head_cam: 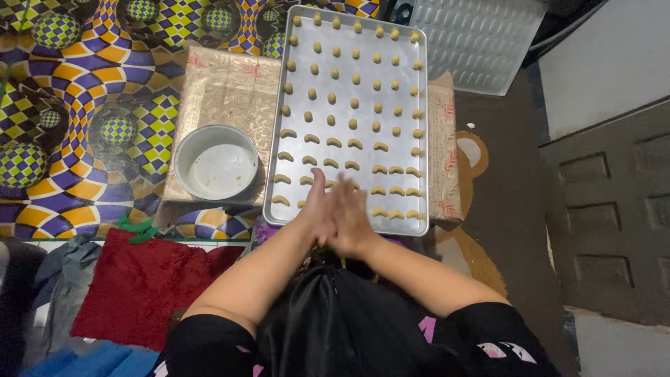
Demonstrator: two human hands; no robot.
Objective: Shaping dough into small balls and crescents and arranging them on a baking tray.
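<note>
My left hand (319, 208) and my right hand (351, 216) are pressed palm to palm over the near edge of a metal baking tray (398, 91). Whatever lies between the palms is hidden. The tray carries several small round dough pieces (354, 102) in its far rows and several crescent-shaped dough pieces (333, 142) in its near rows. A white bowl (216, 163) with a few crumbs stands left of the tray, close to my left hand.
Tray and bowl rest on a low board covered in gold patterned wrap (223, 91). A checkered mat (84, 105) covers the floor at left. A red cloth (136, 286) lies near my left arm. A brown floor (509, 174) and grey panel (607, 216) are at right.
</note>
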